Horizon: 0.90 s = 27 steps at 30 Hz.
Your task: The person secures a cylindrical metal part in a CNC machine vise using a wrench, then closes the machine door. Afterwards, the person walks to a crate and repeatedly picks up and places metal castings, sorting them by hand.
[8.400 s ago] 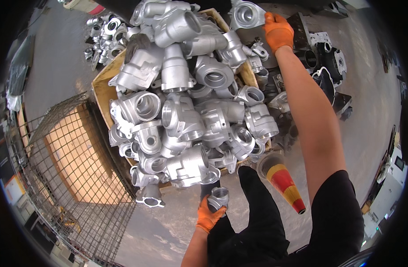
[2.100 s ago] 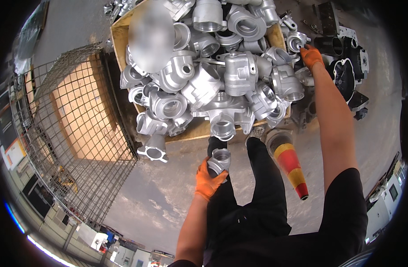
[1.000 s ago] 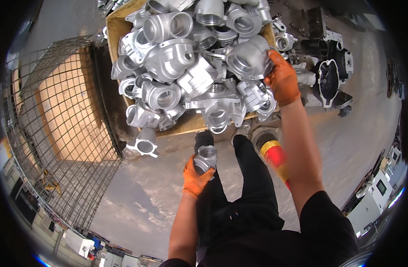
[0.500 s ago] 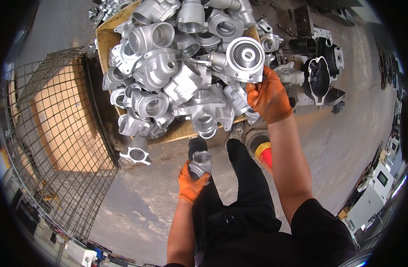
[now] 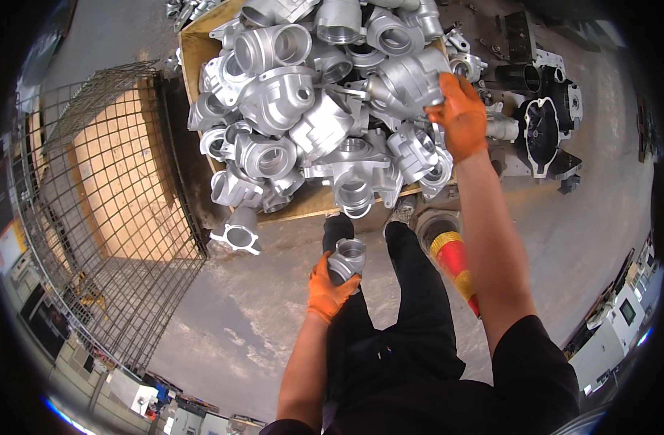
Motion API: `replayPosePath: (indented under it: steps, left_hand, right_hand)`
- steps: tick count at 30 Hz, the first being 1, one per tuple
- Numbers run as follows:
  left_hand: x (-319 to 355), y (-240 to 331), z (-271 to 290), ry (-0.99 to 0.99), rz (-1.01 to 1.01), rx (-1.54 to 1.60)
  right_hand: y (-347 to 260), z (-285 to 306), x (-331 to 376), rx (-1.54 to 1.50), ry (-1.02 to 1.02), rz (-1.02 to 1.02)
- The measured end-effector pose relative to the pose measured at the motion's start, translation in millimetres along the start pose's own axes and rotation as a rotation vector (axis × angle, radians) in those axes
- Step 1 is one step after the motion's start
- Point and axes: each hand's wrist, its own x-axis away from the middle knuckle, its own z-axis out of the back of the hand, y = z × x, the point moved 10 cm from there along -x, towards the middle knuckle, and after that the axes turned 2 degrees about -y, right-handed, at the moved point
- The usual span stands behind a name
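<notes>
While my left grip is closed around a small grey casting in front of my legs, my right grip holds a larger silver casting by its right end. This larger piece is at the right side of heaped castings in a wooden crate.

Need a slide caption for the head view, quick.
Orange-gloved left hand holding one silver metal casting, right hand gripping another casting over a wooden crate heaped with similar parts.
</notes>
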Motion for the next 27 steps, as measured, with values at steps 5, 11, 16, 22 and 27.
replayPosePath:
  steps: [5, 11, 16, 22, 27]
  left_hand:
    - [-1.0, 5.8, 2.0, 0.019, -0.028, 0.007]
    - [0.8, -4.8, 9.0, 0.063, -0.002, -0.011]
    - [-0.2, -11.5, 13.6, 0.036, 0.021, 0.032]
    - [2.3, -13.9, 28.6, 0.02, 0.036, 0.072]
    - [0.4, -29.6, 39.7, 0.032, 0.05, 0.115]
  right_hand:
    - [3.0, -23.2, -23.6, 0.014, 0.109, -0.014]
    - [-15.9, -34.5, 12.7, 0.307, 0.026, 0.19]
    - [-52.6, -87.9, 50.5, 0.473, -0.078, 0.338]
    - [-67.1, -189.3, 47.9, 0.743, -0.326, 0.399]
    - [-71.9, -234.6, 24.5, 0.658, -0.361, 0.216]
